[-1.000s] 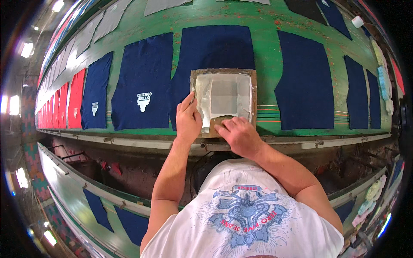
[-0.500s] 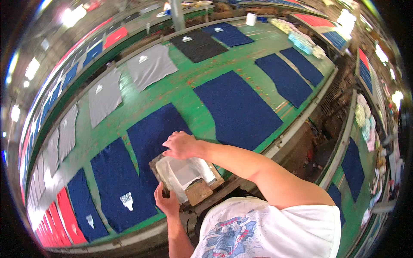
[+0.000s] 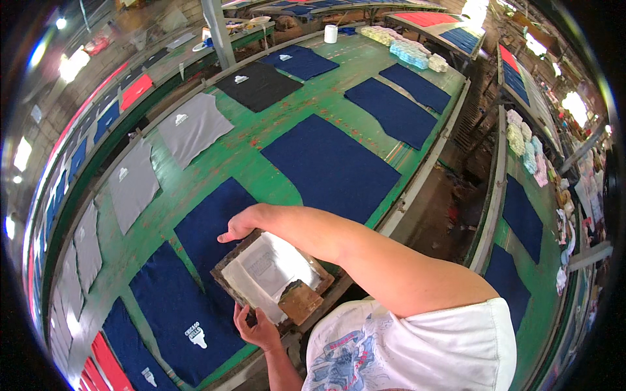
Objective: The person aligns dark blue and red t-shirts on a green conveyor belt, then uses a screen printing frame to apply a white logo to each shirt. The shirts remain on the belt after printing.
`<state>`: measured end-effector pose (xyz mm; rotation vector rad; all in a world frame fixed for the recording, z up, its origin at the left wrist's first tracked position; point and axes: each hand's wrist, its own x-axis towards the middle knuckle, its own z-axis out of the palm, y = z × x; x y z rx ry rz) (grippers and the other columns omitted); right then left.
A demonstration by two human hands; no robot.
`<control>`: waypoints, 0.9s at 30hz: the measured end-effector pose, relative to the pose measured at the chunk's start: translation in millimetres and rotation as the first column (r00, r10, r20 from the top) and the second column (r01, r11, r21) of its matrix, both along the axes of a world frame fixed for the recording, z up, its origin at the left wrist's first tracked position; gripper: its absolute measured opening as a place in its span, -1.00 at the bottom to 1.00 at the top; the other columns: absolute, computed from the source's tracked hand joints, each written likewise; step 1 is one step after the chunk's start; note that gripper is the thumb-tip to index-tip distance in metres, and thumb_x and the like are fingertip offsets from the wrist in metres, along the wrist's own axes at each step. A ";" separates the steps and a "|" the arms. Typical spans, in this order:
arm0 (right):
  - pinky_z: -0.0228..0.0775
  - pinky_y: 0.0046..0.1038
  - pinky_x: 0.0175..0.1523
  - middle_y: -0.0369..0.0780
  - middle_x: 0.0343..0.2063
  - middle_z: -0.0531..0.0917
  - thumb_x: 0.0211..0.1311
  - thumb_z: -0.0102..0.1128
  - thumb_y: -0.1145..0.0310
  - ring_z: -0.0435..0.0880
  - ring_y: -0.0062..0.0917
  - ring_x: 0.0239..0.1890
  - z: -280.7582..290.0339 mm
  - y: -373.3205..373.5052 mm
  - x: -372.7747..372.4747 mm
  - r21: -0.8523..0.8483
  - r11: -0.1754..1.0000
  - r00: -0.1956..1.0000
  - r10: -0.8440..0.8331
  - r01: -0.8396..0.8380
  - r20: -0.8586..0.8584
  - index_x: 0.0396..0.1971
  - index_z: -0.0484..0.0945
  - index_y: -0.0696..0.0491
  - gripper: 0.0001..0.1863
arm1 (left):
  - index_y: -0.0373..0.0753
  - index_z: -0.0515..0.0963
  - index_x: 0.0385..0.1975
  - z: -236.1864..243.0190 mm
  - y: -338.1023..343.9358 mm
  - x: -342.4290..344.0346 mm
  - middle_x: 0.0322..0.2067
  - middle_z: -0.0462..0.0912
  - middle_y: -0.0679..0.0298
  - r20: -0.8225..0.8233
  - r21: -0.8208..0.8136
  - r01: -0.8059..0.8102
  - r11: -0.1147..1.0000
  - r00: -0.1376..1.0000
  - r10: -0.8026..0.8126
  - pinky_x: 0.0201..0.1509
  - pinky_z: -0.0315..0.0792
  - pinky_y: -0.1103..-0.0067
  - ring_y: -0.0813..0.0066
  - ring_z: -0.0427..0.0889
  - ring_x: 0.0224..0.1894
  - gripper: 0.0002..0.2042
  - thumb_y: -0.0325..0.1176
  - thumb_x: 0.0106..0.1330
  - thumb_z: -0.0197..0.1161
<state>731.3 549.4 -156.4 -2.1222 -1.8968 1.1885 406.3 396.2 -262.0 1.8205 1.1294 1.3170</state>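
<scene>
A wooden screen frame [image 3: 267,267] with white mesh and a brown patch [image 3: 301,301] at its near corner rests over a navy fabric piece [image 3: 205,205]. My left hand [image 3: 257,329] grips the frame's near-left edge with curled fingers. My right hand [image 3: 241,221] is beyond the frame's far-left corner, one digit pointing down toward the fabric; its other fingers are mostly hidden. To the left lies another navy piece [image 3: 163,300] with a white print, and to the upper right a plain navy piece [image 3: 329,169].
The long green table [image 3: 306,98] holds grey pieces [image 3: 134,192], a black piece [image 3: 257,88], a white container [image 3: 330,34] and pastel bundles [image 3: 407,52]. A metal post [image 3: 218,36] stands behind. Parallel tables [image 3: 495,254] with fabrics run along both sides.
The view has swung up and along the table. My right hand has moved from the frame's near side to past its far-left corner; my left hand has stayed at its left edge.
</scene>
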 end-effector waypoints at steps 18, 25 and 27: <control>0.40 -0.28 0.49 -0.11 0.45 0.53 0.68 0.30 0.16 0.53 -0.36 0.43 -10.3 -321.9 -41.7 0.314 0.623 0.563 -0.250 0.716 -0.788 0.60 0.40 0.10 -0.34 | -0.39 0.65 0.08 48.7 26.0 -1.7 0.34 0.72 -0.02 0.178 -0.208 -0.008 0.978 0.983 0.046 0.28 0.62 0.46 0.37 0.73 0.20 -0.64 -0.80 0.31 0.43; 0.53 -0.30 0.38 -0.11 0.42 0.57 0.63 0.34 -0.14 0.59 -0.39 0.35 -22.6 -365.9 61.2 0.424 0.578 0.657 -0.278 0.697 -0.701 0.62 0.38 0.16 -0.15 | -0.34 0.71 0.01 62.9 -7.0 116.8 0.31 0.73 0.06 0.219 -0.191 0.008 0.981 0.975 0.035 0.22 0.61 0.50 0.36 0.75 0.17 -0.66 -0.77 0.27 0.48; 0.54 -0.32 0.38 -0.12 0.41 0.59 0.62 0.33 -0.17 0.62 -0.40 0.32 -26.5 -380.9 108.0 0.381 0.587 0.648 -0.349 0.714 -0.677 0.62 0.38 0.16 -0.13 | -0.26 0.73 0.00 62.8 -22.1 162.5 0.28 0.75 0.08 0.055 -0.104 -0.014 0.995 0.998 0.020 0.16 0.60 0.52 0.39 0.75 0.13 -0.65 -0.73 0.24 0.50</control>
